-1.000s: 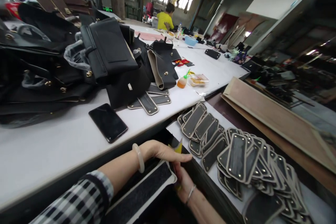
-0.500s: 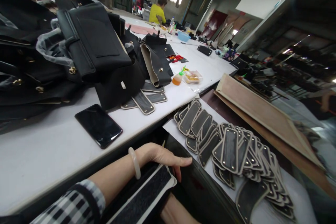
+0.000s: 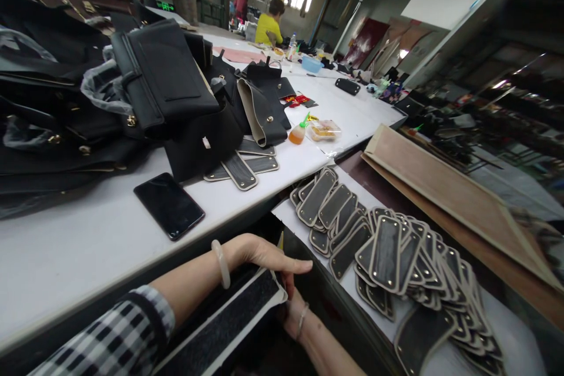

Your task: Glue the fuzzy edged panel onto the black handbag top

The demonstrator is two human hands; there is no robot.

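Note:
A long black leather bag piece (image 3: 224, 326) with pale raw edges lies across my lap, its far end between my hands. My left hand (image 3: 267, 254), below a pale bangle and a checked sleeve, curls over that end with the thumb pointing right and the fingers bent down behind it. From below, my right hand (image 3: 291, 310), with a thin bracelet at the wrist, meets the same corner. Its fingertips are partly hidden behind the edge, close to the left fingers. Much of the piece's lower side is in shadow.
Black bags (image 3: 165, 73) are piled on the white table (image 3: 53, 282), near a phone (image 3: 170, 205). A glue bottle (image 3: 298, 132) stands farther back. Several grey, pale-edged strips (image 3: 385, 252) lie heaped on the right, beside a wooden board (image 3: 449, 194). A person in yellow (image 3: 268, 26) sits far off.
My right hand has come up from below to the corner of the bag piece, beside my left fingers. The left hand has shifted slightly left, and the view has turned a little.

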